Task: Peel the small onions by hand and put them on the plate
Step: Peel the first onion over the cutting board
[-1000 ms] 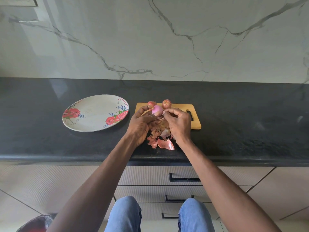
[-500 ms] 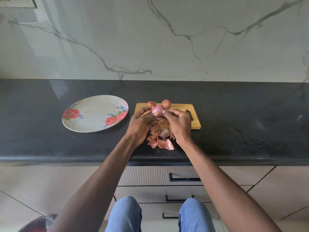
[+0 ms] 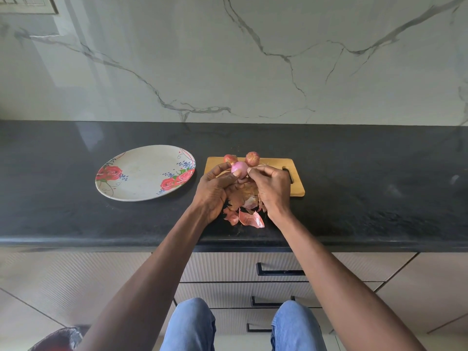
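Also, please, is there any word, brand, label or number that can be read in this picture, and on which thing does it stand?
None: no readable text stands anywhere in the head view.
Plate: only painted roses and blue sprigs, no writing.
Cutting board: plain wood, no mark seen.
Countertop, marble wall and drawer fronts: no label or number.
Switch plate at the top left corner: cut off, nothing legible.

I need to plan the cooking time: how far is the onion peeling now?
Done: nothing lies on the plate yet, though loose skins are piled by the board. In hand: the left hand holds a mostly peeled onion, and the right hand picks at it. Left: two unpeeled onions wait on the cutting board.
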